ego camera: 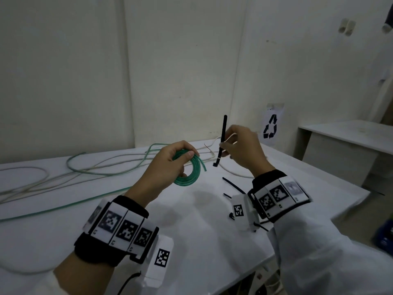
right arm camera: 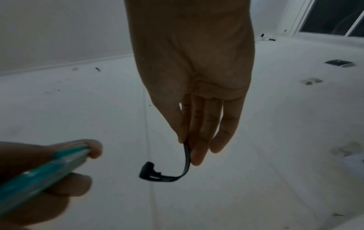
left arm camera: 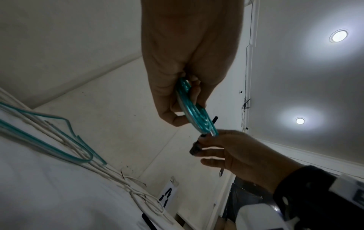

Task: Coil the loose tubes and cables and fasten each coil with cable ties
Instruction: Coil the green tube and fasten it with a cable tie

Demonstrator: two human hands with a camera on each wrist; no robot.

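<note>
My left hand (ego camera: 170,165) holds a small coil of green tube (ego camera: 189,173) above the white table (ego camera: 191,231), thumb and fingers pinching its upper left rim. In the left wrist view the green coil (left arm camera: 195,112) shows edge-on between the fingers. My right hand (ego camera: 240,145) pinches a black cable tie (ego camera: 222,141) upright, its head end hanging just right of the coil. The right wrist view shows the cable tie (right arm camera: 173,169) curving down from my thumb and forefinger, with the coil (right arm camera: 39,172) at lower left. Tie and coil stay slightly apart.
Loose green tube (ego camera: 89,201) and white cables (ego camera: 32,186) trail across the table's left and back. Spare black cable ties (ego camera: 234,185) lie on the table near my right wrist. A second white table (ego camera: 348,141) stands at right, a recycling sign (ego camera: 270,126) on the wall.
</note>
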